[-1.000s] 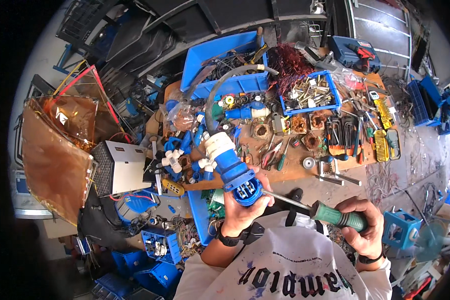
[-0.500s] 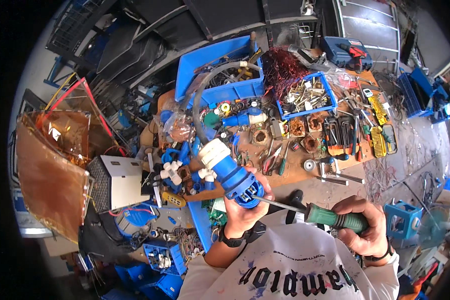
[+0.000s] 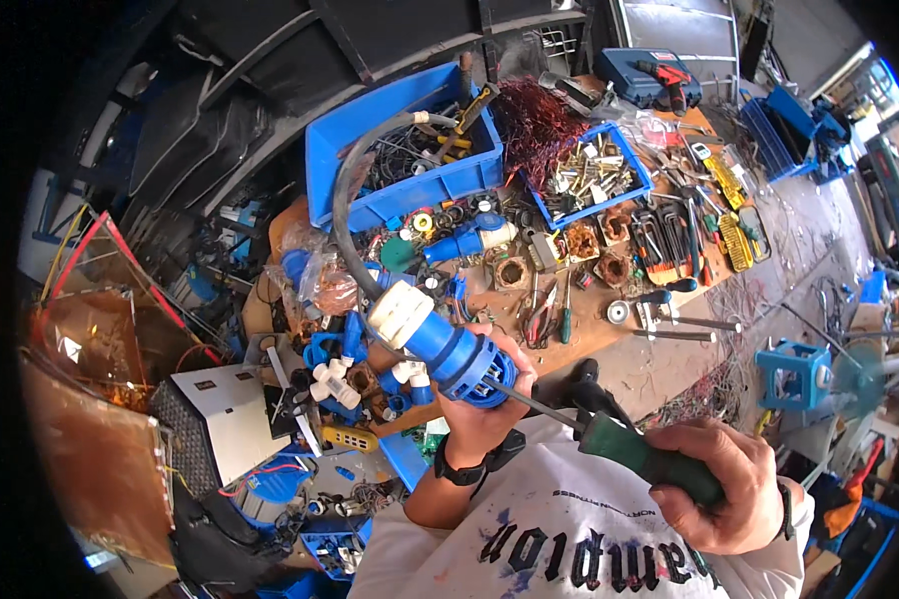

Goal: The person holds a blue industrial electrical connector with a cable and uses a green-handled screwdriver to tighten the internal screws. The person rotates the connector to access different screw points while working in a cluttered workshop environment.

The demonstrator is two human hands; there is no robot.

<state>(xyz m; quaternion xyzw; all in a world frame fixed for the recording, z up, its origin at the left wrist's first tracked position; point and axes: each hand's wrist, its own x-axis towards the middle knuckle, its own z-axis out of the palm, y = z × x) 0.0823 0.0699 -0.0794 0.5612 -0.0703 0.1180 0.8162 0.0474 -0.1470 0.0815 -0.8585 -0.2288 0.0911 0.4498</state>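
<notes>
A blue industrial power plug (image 3: 448, 349) with a white cable collar is gripped by my left hand (image 3: 489, 411), its open round end turned toward me. A thick grey cable (image 3: 345, 215) arches from the collar up toward the blue bin. My right hand (image 3: 724, 474) is wrapped round the green handle of a screwdriver (image 3: 619, 446). The shaft runs left, and its tip reaches into the open end of the plug. What the tip touches inside is hidden.
Beyond the plug a wooden table (image 3: 594, 309) carries a blue bin (image 3: 410, 190) of cables, a blue tray (image 3: 634, 190) of metal parts, pliers (image 3: 541, 317) and a cordless drill (image 3: 669, 80). White pipe-like fittings (image 3: 338, 384) lie left. A teal fan (image 3: 794, 374) stands right.
The plug's open end has turned a little more to the right. The screwdriver's handle has dropped slightly and my right hand has shifted lower. The whole view has tilted a little.
</notes>
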